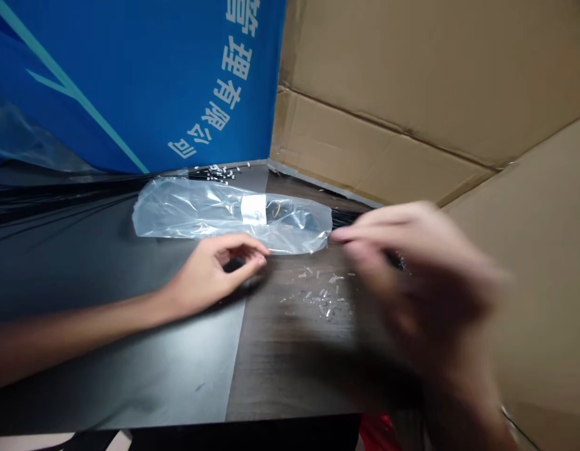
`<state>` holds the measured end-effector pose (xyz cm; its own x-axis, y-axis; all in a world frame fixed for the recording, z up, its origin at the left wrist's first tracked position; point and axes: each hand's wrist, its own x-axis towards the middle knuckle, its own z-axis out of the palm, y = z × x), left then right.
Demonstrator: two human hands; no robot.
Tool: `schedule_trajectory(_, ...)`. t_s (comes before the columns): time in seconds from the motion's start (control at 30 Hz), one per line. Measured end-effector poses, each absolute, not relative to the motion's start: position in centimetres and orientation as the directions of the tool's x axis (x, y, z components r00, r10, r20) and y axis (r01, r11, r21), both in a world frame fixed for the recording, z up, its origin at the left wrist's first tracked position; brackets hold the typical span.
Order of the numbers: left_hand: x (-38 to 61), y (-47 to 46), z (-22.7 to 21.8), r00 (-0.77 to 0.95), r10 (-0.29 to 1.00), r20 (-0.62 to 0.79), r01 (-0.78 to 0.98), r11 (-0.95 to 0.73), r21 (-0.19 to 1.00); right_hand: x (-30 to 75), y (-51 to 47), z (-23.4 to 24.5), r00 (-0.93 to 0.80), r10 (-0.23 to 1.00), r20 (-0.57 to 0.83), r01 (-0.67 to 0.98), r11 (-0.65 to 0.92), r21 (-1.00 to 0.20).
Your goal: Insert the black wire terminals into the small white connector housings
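My left hand [219, 275] is curled over the surface [130, 363], fingers and thumb bent in toward each other around a small dark bit [233, 265] (it sits in the gap, and I can't tell whether I'm pinching it or just hovering over it). My right hand [412, 282] is a blur at the right end of a clear plastic bag [191, 213], its fingers close to the bundle of thin black strands [346, 218] poking out there. A dark, speckled tip [396, 260] shows among those fingers, but the blur hides whether that hand is gripping anything.

The bag lies flat on the surface, just beyond my left hand, with a white label [253, 209] stuck near its middle and a thin yellow wire [275, 210] visible inside. The black strands also fan out leftward behind the bag. Small clear tubes [318, 294] lie scattered on the surface between my hands, just below the bag, and a second cluster of tubes [217, 173] sits at the back edge, above the bag.

A blue banner [130, 81] with white characters stands behind the surface on the left, cardboard sheets [412, 94] rise on the right, and a red object [379, 433] peeks out below the front edge.
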<state>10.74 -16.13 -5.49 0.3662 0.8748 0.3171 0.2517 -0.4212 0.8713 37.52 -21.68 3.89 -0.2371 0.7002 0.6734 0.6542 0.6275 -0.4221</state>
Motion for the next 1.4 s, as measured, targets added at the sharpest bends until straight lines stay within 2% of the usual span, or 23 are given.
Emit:
schedule_trajectory(0.07, 11.0, -17.5, -5.7, 0.405, 0.872, 0.275, 0.155, -0.362, 0.919, 35.3, -21.1, 1.6, -0.387, 0.793, 0.470, 0.539, 0.608, -0.583)
schedule_trajectory(0.13, 11.1, -18.3, -5.9, 0.403, 0.878, 0.257, 0.104, -0.323, 0.941, 33.9, -20.5, -0.7, -0.448, 0.847, 0.288, 0.471, 0.496, -0.729)
schedule_trajectory(0.2, 11.1, -18.5, -6.0, 0.392, 0.894, 0.217, 0.093, -0.273, 0.958, 33.3, -20.1, -2.4, -0.434, 0.886, 0.164, 0.455, 0.373, -0.809)
schedule_trajectory(0.27, 11.0, -18.4, -6.0, 0.396, 0.901, 0.176, 0.100, -0.232, 0.967, 33.3, -20.0, -3.3, -0.400, 0.909, 0.115, 0.455, 0.306, -0.836)
schedule_trajectory(0.47, 10.9, -18.3, -5.8, 0.441, 0.883, 0.163, 0.099, -0.228, 0.969, 33.4, -20.3, -3.5, -0.373, 0.903, 0.211, 0.461, 0.378, -0.803)
schedule_trajectory(0.63, 10.8, -18.1, -5.9, 0.344, 0.932, 0.113, -0.006, -0.118, 0.993, 34.0, -20.3, -3.0, -0.330, 0.927, 0.179, 0.570, 0.347, -0.744)
schedule_trajectory(0.77, 10.8, -17.9, -6.0, 0.258, 0.956, 0.139, -0.036, -0.134, 0.990, 34.7, -20.2, -2.6, -0.238, 0.957, 0.168, 0.619, 0.283, -0.733)
schedule_trajectory(0.93, 11.2, -18.0, -6.0, 0.218, 0.955, 0.200, -0.033, -0.197, 0.980, 34.6, -20.1, -2.7, -0.195, 0.981, 0.025, 0.552, 0.131, -0.823)
schedule_trajectory(1.07, 11.2, -18.1, -5.9, 0.226, 0.955, 0.190, -0.037, -0.187, 0.982, 34.1, -20.4, -2.7, -0.191, 0.977, -0.091, 0.472, 0.010, -0.881)
schedule_trajectory(1.23, 11.0, -18.1, -5.9, 0.259, 0.959, 0.116, -0.059, -0.105, 0.993, 33.8, -21.1, -2.6, -0.167, 0.983, 0.073, 0.529, 0.152, -0.835)
schedule_trajectory(1.4, 11.0, -18.0, -6.1, 0.308, 0.948, 0.083, -0.071, -0.065, 0.995, 33.9, -21.3, -2.7, -0.198, 0.974, 0.108, 0.565, 0.203, -0.800)
